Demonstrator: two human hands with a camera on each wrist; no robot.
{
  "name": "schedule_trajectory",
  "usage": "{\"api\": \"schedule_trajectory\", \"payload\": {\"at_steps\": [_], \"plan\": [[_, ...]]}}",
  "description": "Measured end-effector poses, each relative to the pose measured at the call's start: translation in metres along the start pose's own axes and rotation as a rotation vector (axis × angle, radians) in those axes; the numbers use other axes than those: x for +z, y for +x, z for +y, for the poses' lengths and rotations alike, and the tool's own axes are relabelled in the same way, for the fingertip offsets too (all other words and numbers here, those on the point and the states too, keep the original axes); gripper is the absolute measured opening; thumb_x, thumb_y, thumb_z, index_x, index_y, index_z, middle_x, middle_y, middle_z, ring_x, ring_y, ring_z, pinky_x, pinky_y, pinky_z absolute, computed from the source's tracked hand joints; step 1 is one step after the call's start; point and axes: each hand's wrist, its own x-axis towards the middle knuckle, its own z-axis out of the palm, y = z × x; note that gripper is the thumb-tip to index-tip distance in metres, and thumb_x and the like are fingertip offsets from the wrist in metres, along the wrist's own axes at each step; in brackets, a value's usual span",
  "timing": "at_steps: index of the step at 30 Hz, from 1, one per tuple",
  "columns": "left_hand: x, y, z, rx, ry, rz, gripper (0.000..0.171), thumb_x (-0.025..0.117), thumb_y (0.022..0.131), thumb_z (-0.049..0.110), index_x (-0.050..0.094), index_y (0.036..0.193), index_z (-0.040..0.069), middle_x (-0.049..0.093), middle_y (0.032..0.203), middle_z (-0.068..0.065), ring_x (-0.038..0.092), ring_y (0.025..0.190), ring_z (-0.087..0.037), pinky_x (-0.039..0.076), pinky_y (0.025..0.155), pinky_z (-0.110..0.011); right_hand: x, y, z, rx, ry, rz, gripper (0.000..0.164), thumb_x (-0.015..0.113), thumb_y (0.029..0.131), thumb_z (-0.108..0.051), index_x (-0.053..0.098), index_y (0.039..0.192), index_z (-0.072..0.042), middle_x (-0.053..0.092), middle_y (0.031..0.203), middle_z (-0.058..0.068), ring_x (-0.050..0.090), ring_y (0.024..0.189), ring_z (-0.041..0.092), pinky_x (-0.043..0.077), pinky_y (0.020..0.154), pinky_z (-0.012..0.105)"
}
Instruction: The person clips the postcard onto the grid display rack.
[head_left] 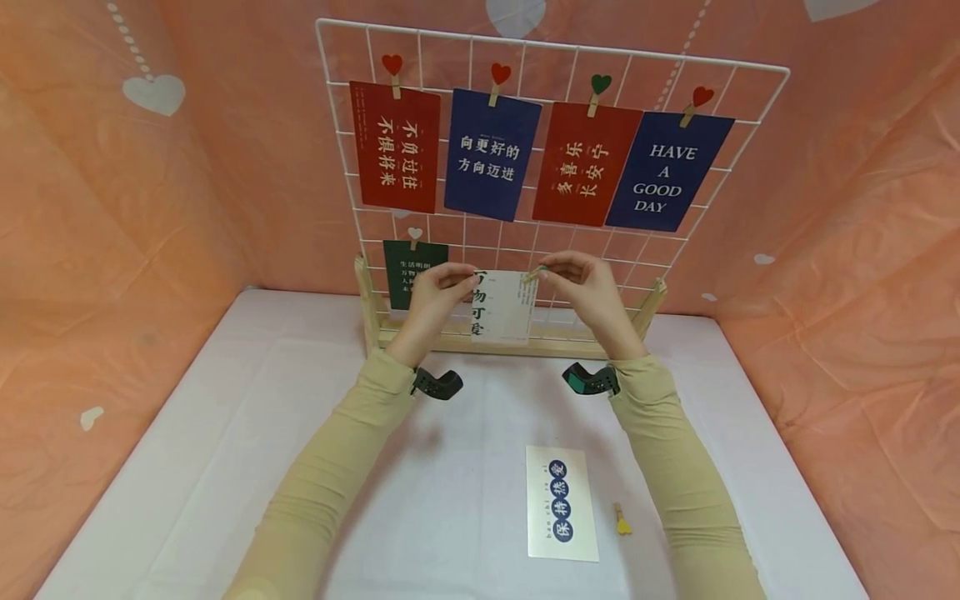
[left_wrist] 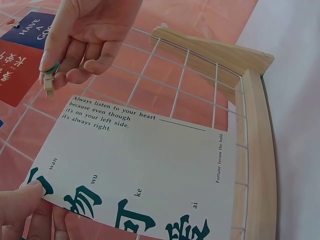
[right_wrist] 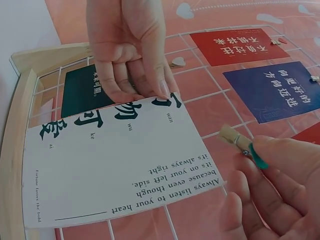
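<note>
My left hand [head_left: 435, 302] pinches the upper left corner of a white card [head_left: 504, 312] with dark green lettering, thumb in front. The card hangs upright before the lower part of a white wire grid [head_left: 495, 242]. At the card's upper right, my right hand [head_left: 588, 287] pinches a small wooden clothespin [right_wrist: 235, 137] by its green end, between thumb and fingers. In both wrist views the clothespin is apart from the card. A dark green card [head_left: 401, 265], partly behind my left hand, hangs from the grid by a clip with a white heart [head_left: 415, 234].
Red and blue cards [head_left: 492, 154] hang along the grid's top row from heart clips. The grid stands in a wooden base [head_left: 450, 342]. On the white table [head_left: 300, 433] lie a card with blue circles [head_left: 542, 508] and a yellow heart clothespin [head_left: 622, 523].
</note>
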Motion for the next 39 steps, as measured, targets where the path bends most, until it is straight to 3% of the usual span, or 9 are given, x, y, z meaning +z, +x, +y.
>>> {"api": "schedule_trajectory", "payload": {"at_steps": [7,14,20,27,34,39], "plan": [[0.001,0.006,0.004,0.025,0.024,0.036,0.020,0.066,0.092,0.012,0.067,0.110,0.004,0.066,0.103,-0.009,0.061,0.090,-0.020,0.050,0.081,-0.043,0.002,0.004,-0.004,-0.054,-0.069,0.015,0.027,0.068,0.090,-0.010,0.063,0.112,0.006,0.067,0.103,0.012,0.061,0.096,0.022,0.049,0.085,0.027],[0.000,0.009,0.010,0.054,0.042,0.046,0.020,0.067,0.091,0.012,0.068,0.109,0.004,0.065,0.104,-0.009,0.061,0.097,-0.019,0.051,0.087,-0.037,0.011,0.000,-0.026,-0.125,-0.120,0.069,0.022,0.063,0.091,-0.002,0.063,0.109,0.010,0.066,0.101,0.018,0.061,0.092,0.025,0.050,0.082,0.025],[0.002,0.012,0.012,0.059,0.037,0.050,0.019,0.067,0.091,0.013,0.068,0.108,0.005,0.065,0.103,-0.008,0.060,0.096,-0.019,0.051,0.087,-0.039,0.012,0.014,-0.008,-0.183,-0.122,0.137,0.021,0.067,0.089,-0.004,0.066,0.108,0.006,0.067,0.101,0.013,0.063,0.088,0.015,0.053,0.080,0.024],[0.006,0.014,0.014,0.072,0.006,0.044,0.021,0.066,0.091,0.011,0.067,0.110,0.002,0.065,0.104,-0.010,0.060,0.097,-0.019,0.047,0.093,-0.046,0.011,0.022,0.001,-0.229,-0.131,0.153,0.019,0.070,0.088,-0.007,0.068,0.105,0.002,0.067,0.100,0.010,0.063,0.088,0.016,0.053,0.081,0.027],[0.009,0.016,0.014,0.085,0.030,0.057,0.021,0.068,0.090,0.011,0.069,0.109,0.003,0.067,0.102,-0.008,0.061,0.094,-0.017,0.050,0.074,-0.032,0.012,0.024,-0.001,-0.231,-0.162,0.152,0.020,0.070,0.089,-0.009,0.069,0.107,0.000,0.067,0.100,0.009,0.062,0.089,0.016,0.052,0.082,0.027],[0.012,0.018,0.012,0.087,0.043,0.078,0.020,0.068,0.090,0.010,0.069,0.108,0.003,0.067,0.102,-0.009,0.061,0.095,-0.019,0.051,0.075,-0.029,0.014,0.026,-0.001,-0.223,-0.160,0.152,0.020,0.069,0.088,-0.008,0.069,0.107,0.000,0.067,0.101,0.011,0.063,0.089,0.019,0.052,0.082,0.026]]}}
